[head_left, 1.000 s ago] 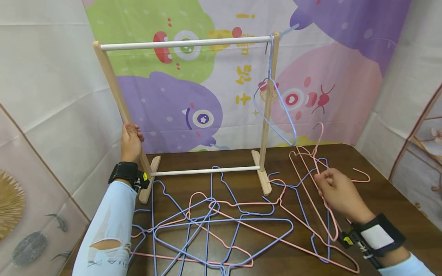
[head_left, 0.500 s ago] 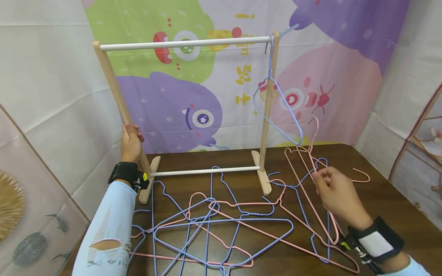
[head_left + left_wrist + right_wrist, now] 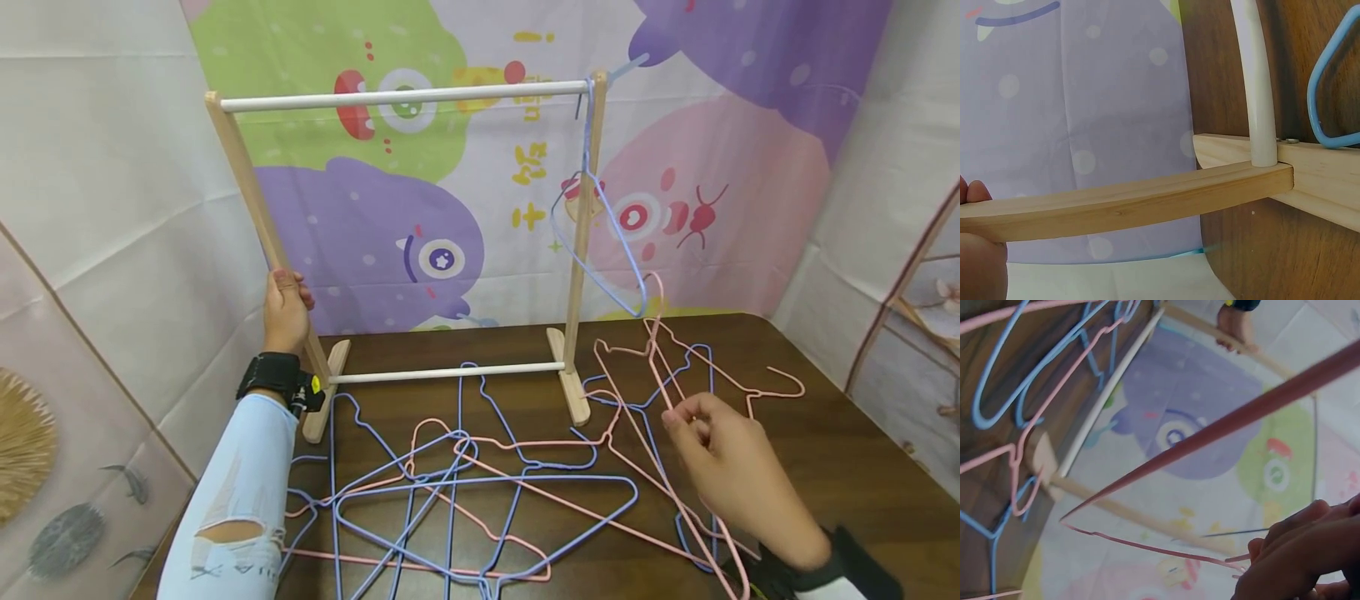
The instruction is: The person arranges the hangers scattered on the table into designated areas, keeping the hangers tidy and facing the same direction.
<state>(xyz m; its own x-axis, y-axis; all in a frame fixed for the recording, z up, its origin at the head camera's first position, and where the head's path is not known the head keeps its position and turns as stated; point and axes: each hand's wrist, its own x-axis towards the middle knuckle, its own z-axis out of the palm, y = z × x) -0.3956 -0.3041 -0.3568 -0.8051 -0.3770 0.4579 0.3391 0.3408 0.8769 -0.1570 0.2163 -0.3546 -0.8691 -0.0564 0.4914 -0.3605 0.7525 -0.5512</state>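
Observation:
My left hand grips the left wooden post of a small clothes rack, fingers wrapped round it. The rack's white top rod bears one blue hanger at its right end, turned nearly edge-on. To the right of the rack, my right hand pinches a pink hanger by its side wire. Its hook points up and away, just under the lower corner of the hanging blue one in the head view. The held hanger's near corner runs down past the hand toward the table's front.
Blue and pink hangers lie tangled on the brown table, among them a blue hanger in front of the rack. A pink hanger lies behind my right hand. A patterned cloth hangs behind the rack.
My right hand has come down and nearer, carrying the pink hanger, whose hook has shifted left and lower. The blue hanger on the rod has swung slightly. The left hand keeps its grip.

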